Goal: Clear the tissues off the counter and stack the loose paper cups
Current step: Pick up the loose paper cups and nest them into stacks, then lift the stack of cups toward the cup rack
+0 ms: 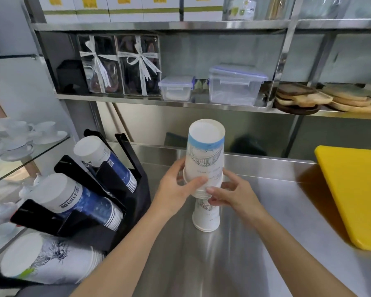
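Note:
A stack of white paper cups [205, 153] with a blue band and line drawings stands upside down on the steel counter [255, 243]. My left hand [180, 187] grips the upper part of the stack from the left. My right hand [231, 194] holds the rims of the cups just below, from the right. The bottom cup [206, 217] rests on the counter under both hands. No tissue shows on the counter.
A black cup dispenser [107, 187] at the left holds three rows of stacked cups. A yellow cutting board [351, 194] lies at the right. Above are steel shelves with plastic containers [236, 86], gift boxes and wooden boards. White teacups sit on a glass shelf [19, 133] at far left.

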Available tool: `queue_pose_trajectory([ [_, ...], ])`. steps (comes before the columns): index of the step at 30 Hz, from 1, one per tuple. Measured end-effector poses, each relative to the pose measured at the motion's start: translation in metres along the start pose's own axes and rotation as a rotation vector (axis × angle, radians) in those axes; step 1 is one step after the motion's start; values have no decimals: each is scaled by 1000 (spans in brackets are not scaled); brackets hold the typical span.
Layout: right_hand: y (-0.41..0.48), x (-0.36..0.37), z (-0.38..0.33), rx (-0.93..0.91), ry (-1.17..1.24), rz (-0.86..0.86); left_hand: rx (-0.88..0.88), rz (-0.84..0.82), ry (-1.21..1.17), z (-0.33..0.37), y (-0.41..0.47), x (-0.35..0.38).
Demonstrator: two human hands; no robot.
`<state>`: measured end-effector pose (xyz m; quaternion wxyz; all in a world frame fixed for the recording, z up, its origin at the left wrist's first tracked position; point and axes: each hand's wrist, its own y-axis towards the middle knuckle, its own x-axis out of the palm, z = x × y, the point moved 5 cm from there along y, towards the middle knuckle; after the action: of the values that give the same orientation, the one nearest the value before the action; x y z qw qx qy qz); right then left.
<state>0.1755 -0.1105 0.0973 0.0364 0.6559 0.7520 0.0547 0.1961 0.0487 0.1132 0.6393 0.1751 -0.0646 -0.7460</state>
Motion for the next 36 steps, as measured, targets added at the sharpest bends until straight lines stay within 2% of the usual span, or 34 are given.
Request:
queue_pose_trajectory([
  [3,9,-13,-1,12,-17,44,-2,-36,12,1,18,12],
  [10,26,-30,17,79,-223,68,-28,-94,11,-13,36,28],
  [16,29,-36,65,173,-314,68,-132,-107,-78,-60,32,40],
  [19,26,-38,92,235,-363,31,-235,-142,-47,-90,25,47],
  [22,21,-38,118,283,-445,-13,-357,-243,75,-126,11,50],
  [26,15,-46,140,447,-627,-89,-483,-545,472,-168,-1,47],
  [27,14,-51,143,504,-631,-114,-508,-500,533,-174,2,42],
  [28,15,-56,145,539,-629,-124,-529,-385,530,-176,7,35],
  [30,17,-65,144,534,-615,-54,-566,-69,387,-172,14,22],
  [32,16,-67,145,502,-491,85,-591,140,198,-167,13,20],
  [34,13,-59,151,495,-329,99,-628,158,-10,-167,7,30],
  [36,10,-46,159,470,-317,19,-689,72,-151,-166,1,46],
])
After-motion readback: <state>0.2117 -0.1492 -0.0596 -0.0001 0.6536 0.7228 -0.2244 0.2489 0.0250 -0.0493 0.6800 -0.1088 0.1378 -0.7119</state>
